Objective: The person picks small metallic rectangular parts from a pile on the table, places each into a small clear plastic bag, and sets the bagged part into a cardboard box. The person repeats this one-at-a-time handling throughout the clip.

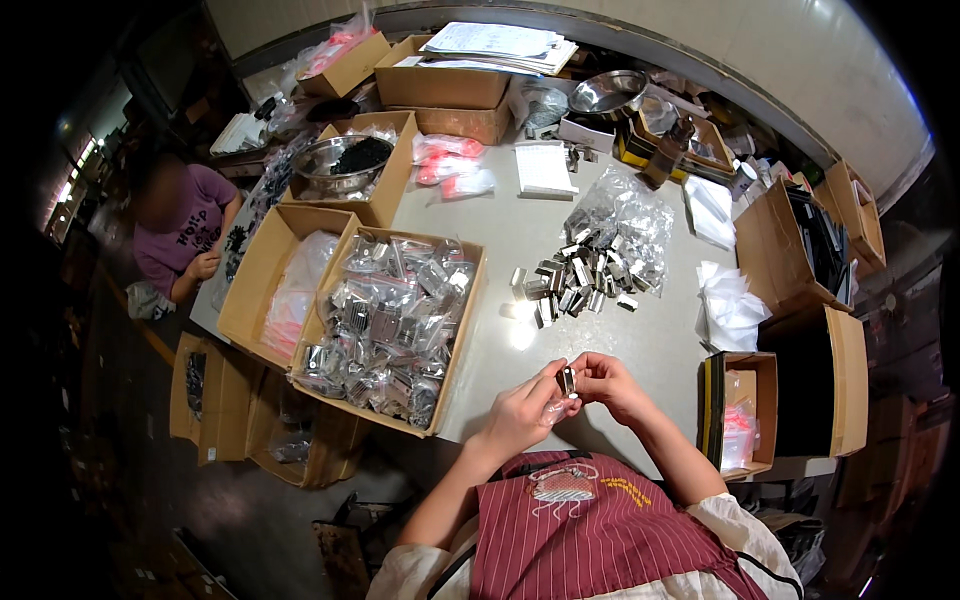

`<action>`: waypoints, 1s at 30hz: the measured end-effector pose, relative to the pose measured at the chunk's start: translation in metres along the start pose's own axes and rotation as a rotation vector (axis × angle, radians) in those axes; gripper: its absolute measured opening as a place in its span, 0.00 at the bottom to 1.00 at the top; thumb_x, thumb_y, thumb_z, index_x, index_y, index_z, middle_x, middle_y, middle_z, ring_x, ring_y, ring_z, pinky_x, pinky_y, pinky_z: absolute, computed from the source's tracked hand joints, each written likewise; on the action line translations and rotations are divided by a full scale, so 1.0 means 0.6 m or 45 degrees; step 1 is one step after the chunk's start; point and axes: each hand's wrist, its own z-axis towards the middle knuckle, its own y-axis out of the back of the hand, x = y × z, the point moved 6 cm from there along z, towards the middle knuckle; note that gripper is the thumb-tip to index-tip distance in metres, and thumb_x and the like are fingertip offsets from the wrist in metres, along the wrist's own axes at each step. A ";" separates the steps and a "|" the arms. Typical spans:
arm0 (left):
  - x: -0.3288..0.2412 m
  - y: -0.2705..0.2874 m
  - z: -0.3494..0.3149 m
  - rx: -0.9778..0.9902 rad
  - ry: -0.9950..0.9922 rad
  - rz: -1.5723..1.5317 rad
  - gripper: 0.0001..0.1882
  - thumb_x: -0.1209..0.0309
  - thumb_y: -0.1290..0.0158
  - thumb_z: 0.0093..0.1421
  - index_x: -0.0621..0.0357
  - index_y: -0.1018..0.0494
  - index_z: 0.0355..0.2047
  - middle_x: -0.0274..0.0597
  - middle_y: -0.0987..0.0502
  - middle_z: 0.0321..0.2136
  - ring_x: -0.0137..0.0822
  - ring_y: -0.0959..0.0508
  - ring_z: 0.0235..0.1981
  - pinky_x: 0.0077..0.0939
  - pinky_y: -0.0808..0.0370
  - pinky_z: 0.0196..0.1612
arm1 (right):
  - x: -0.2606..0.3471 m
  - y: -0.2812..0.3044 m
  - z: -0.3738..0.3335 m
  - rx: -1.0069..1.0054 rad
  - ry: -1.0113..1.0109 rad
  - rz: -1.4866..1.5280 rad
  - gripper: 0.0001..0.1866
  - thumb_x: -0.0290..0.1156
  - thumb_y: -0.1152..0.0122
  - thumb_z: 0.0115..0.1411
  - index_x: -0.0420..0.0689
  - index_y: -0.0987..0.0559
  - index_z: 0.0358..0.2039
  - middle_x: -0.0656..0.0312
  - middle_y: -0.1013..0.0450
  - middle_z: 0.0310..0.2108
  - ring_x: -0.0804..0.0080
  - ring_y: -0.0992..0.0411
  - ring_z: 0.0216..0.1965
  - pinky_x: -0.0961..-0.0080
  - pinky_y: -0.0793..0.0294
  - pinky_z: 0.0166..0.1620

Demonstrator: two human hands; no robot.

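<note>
Close to the table's near edge, my left hand (522,408) and my right hand (612,386) meet around a small shiny metal piece (568,381). Fingers of both hands pinch it upright between them. A bit of clear plastic (553,411) shows under my left fingers; whether it is a bag I cannot tell. Beyond my hands lies a loose heap of similar metal pieces (580,278), spilling from a large clear plastic bag (635,215). To the left, a cardboard box (462,345) is filled with metal pieces packed in small clear bags (395,320).
Another cardboard box (250,290) holds clear bags with red edges. Farther back are a metal bowl of black parts (360,155), red-and-white packets (450,165) and a brown bottle (668,150). Boxes (850,380) line the right edge. A person (180,225) sits at the far left.
</note>
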 end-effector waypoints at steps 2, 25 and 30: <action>-0.001 -0.001 0.001 -0.015 -0.005 0.002 0.18 0.68 0.32 0.54 0.59 0.23 0.44 0.46 0.19 0.31 0.46 0.17 0.28 0.34 0.22 0.29 | 0.014 -0.007 -0.004 -0.028 0.053 -0.019 0.12 0.29 0.38 0.63 0.37 0.25 0.43 0.57 0.22 0.35 0.70 0.20 0.31 0.73 0.19 0.36; 0.025 -0.010 -0.004 -0.255 0.510 -1.166 0.09 0.84 0.38 0.56 0.64 0.28 0.30 0.68 0.22 0.47 0.42 0.19 0.48 0.31 0.22 0.47 | 0.015 -0.065 -0.047 -0.078 0.008 0.799 0.11 0.31 0.43 0.68 0.35 0.24 0.42 0.52 0.21 0.32 0.67 0.19 0.27 0.61 0.14 0.41; 0.023 -0.009 -0.003 -0.348 0.762 -1.413 0.11 0.85 0.40 0.57 0.61 0.31 0.27 0.58 0.21 0.37 0.45 0.22 0.51 0.32 0.27 0.53 | -0.004 -0.053 -0.035 0.048 0.024 0.659 0.11 0.35 0.44 0.69 0.39 0.25 0.36 0.54 0.21 0.29 0.66 0.20 0.26 0.65 0.14 0.36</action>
